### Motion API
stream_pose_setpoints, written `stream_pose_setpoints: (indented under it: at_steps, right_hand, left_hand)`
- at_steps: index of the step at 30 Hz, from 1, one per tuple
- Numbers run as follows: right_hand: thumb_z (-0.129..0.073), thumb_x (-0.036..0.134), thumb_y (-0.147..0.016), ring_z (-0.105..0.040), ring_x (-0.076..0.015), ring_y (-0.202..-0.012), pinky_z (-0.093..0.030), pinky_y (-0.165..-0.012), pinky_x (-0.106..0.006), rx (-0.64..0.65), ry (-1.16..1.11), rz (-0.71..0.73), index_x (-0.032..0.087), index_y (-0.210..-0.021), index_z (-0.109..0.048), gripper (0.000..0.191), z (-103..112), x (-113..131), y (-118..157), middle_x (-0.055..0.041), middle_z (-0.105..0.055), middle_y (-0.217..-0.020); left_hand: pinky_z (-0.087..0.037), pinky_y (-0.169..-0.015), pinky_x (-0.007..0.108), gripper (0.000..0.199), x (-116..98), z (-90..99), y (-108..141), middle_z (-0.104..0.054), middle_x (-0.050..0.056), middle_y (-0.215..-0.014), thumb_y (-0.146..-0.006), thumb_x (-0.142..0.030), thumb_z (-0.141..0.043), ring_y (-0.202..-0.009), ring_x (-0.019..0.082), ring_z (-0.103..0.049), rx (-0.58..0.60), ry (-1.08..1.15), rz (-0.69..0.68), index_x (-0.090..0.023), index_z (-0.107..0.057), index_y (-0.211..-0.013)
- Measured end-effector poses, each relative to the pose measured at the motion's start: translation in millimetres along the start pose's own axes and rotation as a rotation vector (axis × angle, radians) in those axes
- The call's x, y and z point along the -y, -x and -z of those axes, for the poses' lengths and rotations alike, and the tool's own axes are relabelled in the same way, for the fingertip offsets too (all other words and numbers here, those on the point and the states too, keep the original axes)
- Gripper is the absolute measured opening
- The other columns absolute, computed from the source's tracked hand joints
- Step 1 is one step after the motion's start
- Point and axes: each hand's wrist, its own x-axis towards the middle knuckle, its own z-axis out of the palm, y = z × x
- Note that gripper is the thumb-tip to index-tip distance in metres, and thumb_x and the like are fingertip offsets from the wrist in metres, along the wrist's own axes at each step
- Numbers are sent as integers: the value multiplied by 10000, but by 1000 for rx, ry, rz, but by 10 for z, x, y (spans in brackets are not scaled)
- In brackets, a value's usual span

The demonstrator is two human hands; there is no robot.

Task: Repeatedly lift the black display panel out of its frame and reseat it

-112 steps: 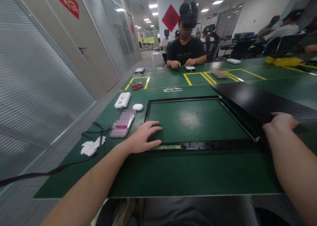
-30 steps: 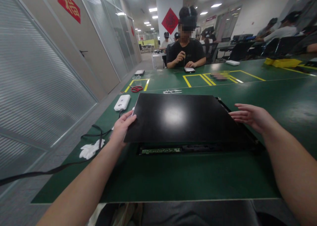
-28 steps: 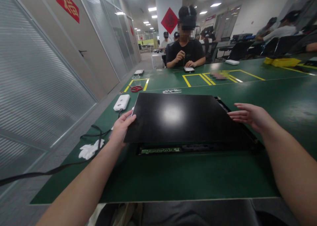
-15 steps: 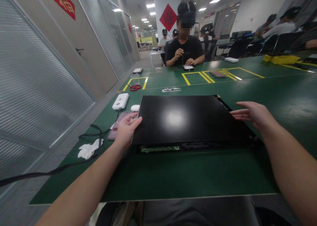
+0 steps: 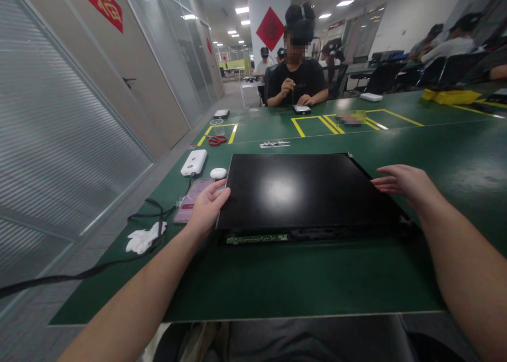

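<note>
A black glossy screen panel (image 5: pixel 301 193) lies over a dark frame (image 5: pixel 336 234) on the green table. Along the frame's near edge a narrow green circuit board (image 5: pixel 257 239) shows. My left hand (image 5: pixel 209 201) is at the panel's left edge, thumb and fingers apart around it, touching that edge. At the right edge, my right hand (image 5: pixel 404 185) has its fingers stretched out, with the fingertips against or close to the panel's side; nothing is gripped in it.
Left of the panel are a phone (image 5: pixel 193 201), a white power bank (image 5: pixel 194 162), a white earbud case (image 5: pixel 218 173), a crumpled tissue (image 5: pixel 143 239) and a black strap (image 5: pixel 99 269). Red scissors (image 5: pixel 217 140) lie farther back. Across the table sits a person (image 5: pixel 297 82).
The panel has shifted slightly right over the frame, now covering more of the frame's right side. My left hand has moved a little right with it; my right hand has barely moved.
</note>
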Motion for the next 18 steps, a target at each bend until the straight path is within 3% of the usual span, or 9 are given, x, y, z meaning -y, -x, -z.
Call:
stream_pose_setpoints:
  at_steps: [4, 9, 18]
  right_hand:
    - [-647, 162, -811, -668, -153, -541, -525, -498, -199, -35, 46, -6, 175, -854, -634, 47, 5, -22, -42, -70, -689, -606]
    - [-649, 198, -812, -680, -154, -588, -535, -529, -206, -36, 99, -2, 168, -887, -657, 81, 10, -98, -140, -78, -705, -659]
    - [-665, 183, -807, -669, -132, -590, -530, -526, -189, -26, 124, 46, 165, -868, -664, 64, 13, -201, -236, -63, -696, -675]
  left_hand:
    - [-568, -605, 219, 452, 72, 31, -38, -807, 61, -907, -856, -168, -726, -719, 172, -751, 70, -36, 4, -146, -617, -1293]
    - [-599, -755, 264, 490, 105, 56, -68, -804, 90, -1012, -881, -206, -718, -938, 222, -761, 95, -78, 36, -140, -589, -1350]
    - [-584, -820, 274, 518, 79, 22, -59, -794, 69, -1043, -886, -220, -716, -985, 225, -747, 35, -79, 47, -191, -569, -1382]
